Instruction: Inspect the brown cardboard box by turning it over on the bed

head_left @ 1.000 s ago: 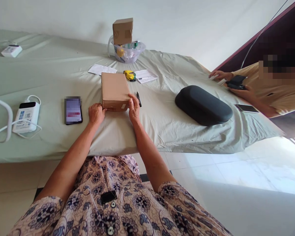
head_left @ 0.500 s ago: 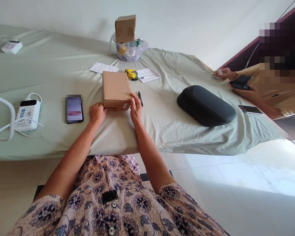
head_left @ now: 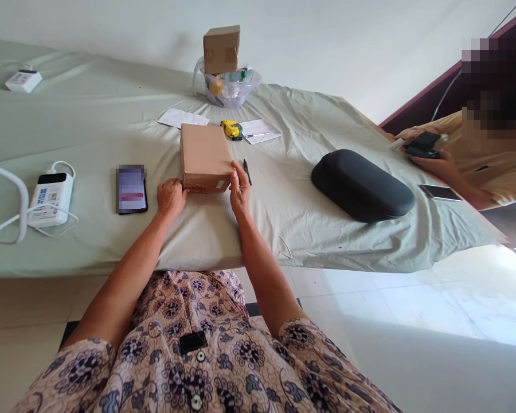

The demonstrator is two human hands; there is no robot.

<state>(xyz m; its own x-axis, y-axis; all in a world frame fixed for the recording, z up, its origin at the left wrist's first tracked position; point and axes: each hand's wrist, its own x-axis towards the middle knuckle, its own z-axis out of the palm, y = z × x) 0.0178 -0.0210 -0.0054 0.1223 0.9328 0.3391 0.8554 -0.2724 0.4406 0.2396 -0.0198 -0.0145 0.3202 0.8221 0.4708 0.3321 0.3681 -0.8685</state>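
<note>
A brown cardboard box (head_left: 205, 150) rests on the cloth-covered table in front of me. My left hand (head_left: 172, 197) is closed at its near left corner, fingers curled at the lower edge. At the near right corner, my right hand (head_left: 239, 188) grips the box, thumb on the near side and fingers along the right side. Just right of that hand lies a black marker pen (head_left: 246, 171). Beyond the box are a yellow tape measure (head_left: 231, 129), a folded white paper (head_left: 183, 118) and another paper (head_left: 262, 131) with a pen on it.
A phone (head_left: 131, 190) and a white power strip (head_left: 50, 198) with cables lie to the left. A black case (head_left: 363, 184) sits on the right. Behind stands a clear basket (head_left: 234, 92) topped by a smaller box (head_left: 222, 49). A person (head_left: 468, 160) at right handles a small black object.
The box and both my hands keep nearly the same place; the view has shifted slightly. At right, the other person's hand has moved in toward the black object.
</note>
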